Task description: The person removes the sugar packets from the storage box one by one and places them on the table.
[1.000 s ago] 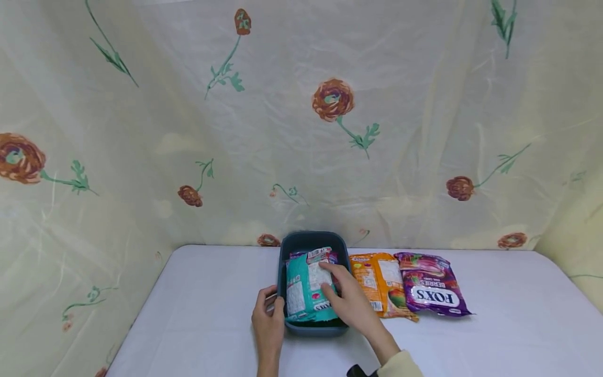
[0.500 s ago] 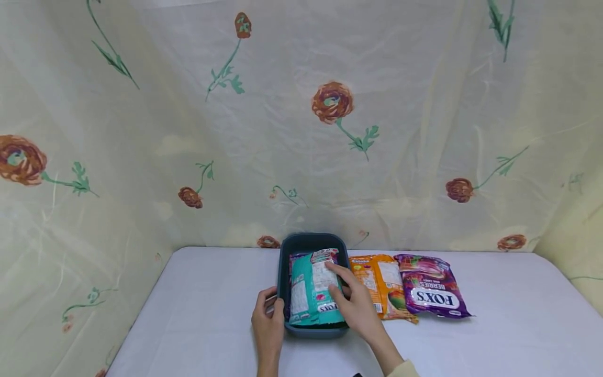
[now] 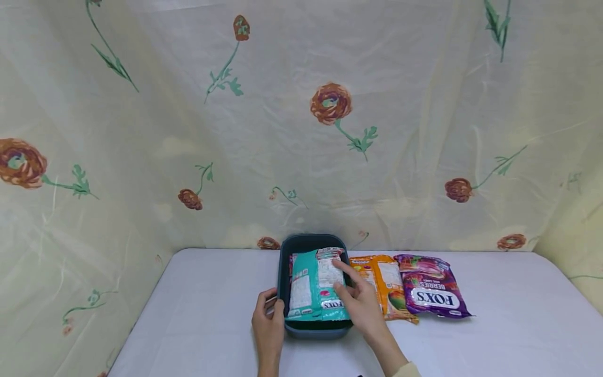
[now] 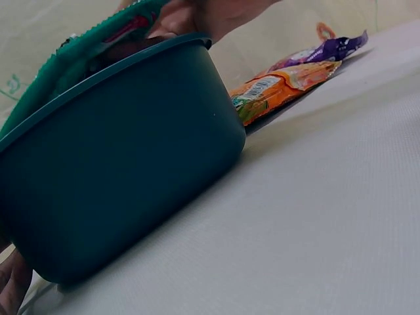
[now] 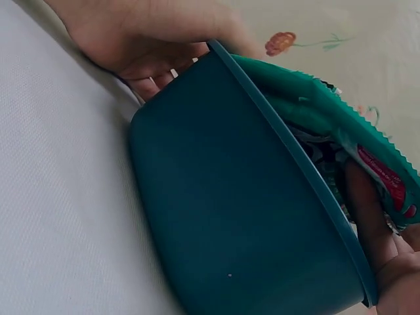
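We've shifted the teal bag (image 3: 312,285), right hand (image 3: 365,308) pinching it, rightward over the box (image 3: 317,332) our left hand (image 3: 268,320) grips; it seems unsettled.

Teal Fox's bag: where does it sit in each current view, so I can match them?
Head: the teal bag is low, just right of centre, across the opening of the bin.
Left wrist: upper left, edge on, above the bin's rim.
Right wrist: upper right, reaching the right edge, sticking out past the rim.
Shared landmark: the bin's rim.
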Available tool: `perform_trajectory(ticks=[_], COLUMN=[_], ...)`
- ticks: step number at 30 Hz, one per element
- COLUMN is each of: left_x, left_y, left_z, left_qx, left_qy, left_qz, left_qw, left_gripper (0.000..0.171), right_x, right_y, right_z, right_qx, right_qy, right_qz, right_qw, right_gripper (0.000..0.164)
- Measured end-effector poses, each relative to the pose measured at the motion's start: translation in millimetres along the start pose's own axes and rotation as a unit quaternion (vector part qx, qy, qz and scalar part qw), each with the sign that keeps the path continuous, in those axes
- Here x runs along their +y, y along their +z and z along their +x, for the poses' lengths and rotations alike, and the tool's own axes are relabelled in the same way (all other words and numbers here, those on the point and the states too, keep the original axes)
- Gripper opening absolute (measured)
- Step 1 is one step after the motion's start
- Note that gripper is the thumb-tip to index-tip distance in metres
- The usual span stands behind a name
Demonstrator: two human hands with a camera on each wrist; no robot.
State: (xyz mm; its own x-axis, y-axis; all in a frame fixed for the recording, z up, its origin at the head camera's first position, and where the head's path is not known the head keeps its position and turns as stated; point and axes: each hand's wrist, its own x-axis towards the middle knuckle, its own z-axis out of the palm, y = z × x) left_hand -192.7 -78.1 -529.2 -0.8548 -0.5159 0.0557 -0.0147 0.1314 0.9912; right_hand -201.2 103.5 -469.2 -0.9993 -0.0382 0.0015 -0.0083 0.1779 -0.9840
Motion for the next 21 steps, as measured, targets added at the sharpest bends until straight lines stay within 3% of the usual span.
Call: perform_trajectory(ticks=[11,21], left_x=[-1.8,-1.6], left_y=[0.9,1.0], left_z=[0.5,1.5], left_qx=[0.006,0.012], left_qy=[0.011,0.008], left_qz=[0.005,0.010], left_qw=[0.9999,0.9998], left_gripper=[0.024,0.023], right_x=[1.5,4.7], right_y=[-2.6,-7.0], right_z=[-0.7,-5.4], right_qx=[0.008,0.031], right_qy=[-0.008,-0.002], right_qz=[0.043,0.027], right_qw=[0.999,0.999], right_gripper=[0.044,0.044])
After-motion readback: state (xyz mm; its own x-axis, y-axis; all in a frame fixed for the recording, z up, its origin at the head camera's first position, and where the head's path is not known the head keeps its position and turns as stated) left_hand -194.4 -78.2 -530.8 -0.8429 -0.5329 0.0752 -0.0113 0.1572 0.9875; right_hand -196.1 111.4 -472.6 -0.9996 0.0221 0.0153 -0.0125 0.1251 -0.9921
